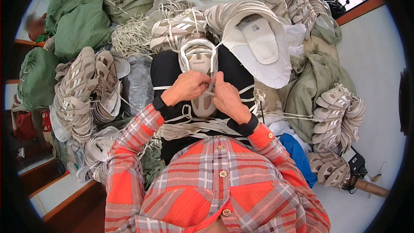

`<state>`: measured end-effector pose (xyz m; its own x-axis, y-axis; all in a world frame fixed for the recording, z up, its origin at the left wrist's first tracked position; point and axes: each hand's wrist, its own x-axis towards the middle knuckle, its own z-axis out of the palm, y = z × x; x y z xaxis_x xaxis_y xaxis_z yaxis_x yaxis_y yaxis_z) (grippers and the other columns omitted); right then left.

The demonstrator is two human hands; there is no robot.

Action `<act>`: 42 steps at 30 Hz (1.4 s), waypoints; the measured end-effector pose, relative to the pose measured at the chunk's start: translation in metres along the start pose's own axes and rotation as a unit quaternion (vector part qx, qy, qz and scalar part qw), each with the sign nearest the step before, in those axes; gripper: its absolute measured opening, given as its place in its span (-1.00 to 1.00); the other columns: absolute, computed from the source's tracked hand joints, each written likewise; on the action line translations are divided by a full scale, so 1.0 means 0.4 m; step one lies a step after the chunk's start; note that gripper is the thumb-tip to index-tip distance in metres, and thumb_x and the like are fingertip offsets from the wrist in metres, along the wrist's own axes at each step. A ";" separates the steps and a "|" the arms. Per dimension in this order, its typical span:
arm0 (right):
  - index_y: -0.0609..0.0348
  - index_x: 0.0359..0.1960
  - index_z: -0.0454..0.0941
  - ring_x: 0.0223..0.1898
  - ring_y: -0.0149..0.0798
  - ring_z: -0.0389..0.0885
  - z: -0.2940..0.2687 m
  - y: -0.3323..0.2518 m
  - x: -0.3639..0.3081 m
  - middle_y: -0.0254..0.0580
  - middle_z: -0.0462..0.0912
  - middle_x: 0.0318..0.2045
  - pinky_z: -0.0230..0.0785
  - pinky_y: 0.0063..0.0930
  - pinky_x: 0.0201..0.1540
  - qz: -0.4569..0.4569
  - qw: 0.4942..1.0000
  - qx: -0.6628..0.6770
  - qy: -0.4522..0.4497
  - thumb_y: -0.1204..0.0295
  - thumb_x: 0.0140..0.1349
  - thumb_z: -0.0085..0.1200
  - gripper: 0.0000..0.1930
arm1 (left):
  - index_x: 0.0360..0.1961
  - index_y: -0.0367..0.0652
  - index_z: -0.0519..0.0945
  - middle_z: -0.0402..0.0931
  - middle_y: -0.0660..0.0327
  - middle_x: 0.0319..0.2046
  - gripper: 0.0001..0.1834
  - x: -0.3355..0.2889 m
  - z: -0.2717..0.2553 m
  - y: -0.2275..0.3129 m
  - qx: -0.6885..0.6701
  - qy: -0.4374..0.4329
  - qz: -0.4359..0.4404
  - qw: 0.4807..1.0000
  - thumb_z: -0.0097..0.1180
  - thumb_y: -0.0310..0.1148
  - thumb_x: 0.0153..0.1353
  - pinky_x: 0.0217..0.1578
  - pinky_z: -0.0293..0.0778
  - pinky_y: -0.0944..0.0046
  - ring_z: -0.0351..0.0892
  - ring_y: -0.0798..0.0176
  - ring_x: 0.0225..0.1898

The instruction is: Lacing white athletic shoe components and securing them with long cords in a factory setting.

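A beige and white shoe upper point(199, 58) lies on my lap, its tongue and collar pointing away from me and its toe part toward me. My left hand point(188, 87) is closed in a pinch on a pale shoelace point(211, 77) at the left side of the upper's lacing. Close beside it, my right hand point(229, 98) pinches the lace from the right, thumb raised. The fingertips nearly meet, and they partly hide the lace and eyelets. Across my thighs, below the toe, rests a bundle of loose pale laces point(185, 130).
A nested stack of uppers point(263, 43) leans by my right knee. More stacked uppers stand at left point(79, 95) and right point(332, 114). Green cloth sacks point(82, 21) and a heap of laces point(131, 36) lie beyond. A white wall point(373, 60) bounds the right side.
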<state>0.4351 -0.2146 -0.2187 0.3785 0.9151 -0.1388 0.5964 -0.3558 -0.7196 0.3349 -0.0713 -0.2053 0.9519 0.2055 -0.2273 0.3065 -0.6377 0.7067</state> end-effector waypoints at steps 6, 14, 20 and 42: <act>0.30 -0.23 0.16 -0.43 0.28 0.53 0.012 0.036 0.001 0.28 0.52 -0.54 0.32 0.08 -0.40 -0.029 0.998 0.041 0.043 0.67 0.02 -0.14 -0.75 | -0.48 -0.22 0.52 0.50 0.02 -0.64 -0.87 0.030 -0.011 0.014 0.217 -0.014 0.119 0.969 0.05 -0.37 0.03 -0.51 0.42 0.00 0.52 -0.13 -0.56; 0.18 -0.45 0.60 -0.26 -0.12 0.34 -0.042 0.009 -0.041 -0.19 0.40 -0.37 0.22 -0.29 -0.18 -0.127 0.979 -0.139 0.082 0.53 -0.03 0.16 -0.92 | -0.47 -0.26 0.48 0.51 -0.02 -0.62 -0.85 0.031 0.000 0.013 0.211 0.014 0.084 0.974 0.07 -0.37 0.02 -0.50 0.43 -0.02 0.53 -0.15 -0.53; 0.24 -0.22 0.42 -0.28 -0.01 0.44 -0.076 -0.022 0.024 -0.07 0.42 -0.38 0.35 -0.23 -0.24 -0.155 0.981 -0.053 0.102 0.67 -0.04 -0.03 -0.72 | -0.44 -0.27 0.46 0.48 -0.08 -0.63 -0.87 0.023 -0.002 0.008 0.146 -0.002 0.048 0.988 0.03 -0.41 0.03 -0.48 0.43 -0.07 0.53 -0.19 -0.51; 0.26 -0.45 0.51 -0.35 -0.02 0.52 -0.031 -0.001 -0.005 -0.04 0.48 -0.43 0.42 -0.17 -0.32 -0.142 0.971 -0.190 -0.002 0.48 0.01 0.07 -0.90 | -0.41 -0.18 0.42 0.48 0.12 -0.46 -0.81 -0.149 -0.022 -0.088 -0.844 -0.069 -0.113 0.520 -0.17 -0.31 0.21 -0.39 0.38 0.27 0.45 0.22 -0.50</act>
<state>0.4430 -0.2185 -0.2095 0.1578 0.9871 0.0265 0.8950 -0.1316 -0.4261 0.2676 -0.0547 -0.2107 0.9182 0.0031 -0.3960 0.0852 0.9750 0.2053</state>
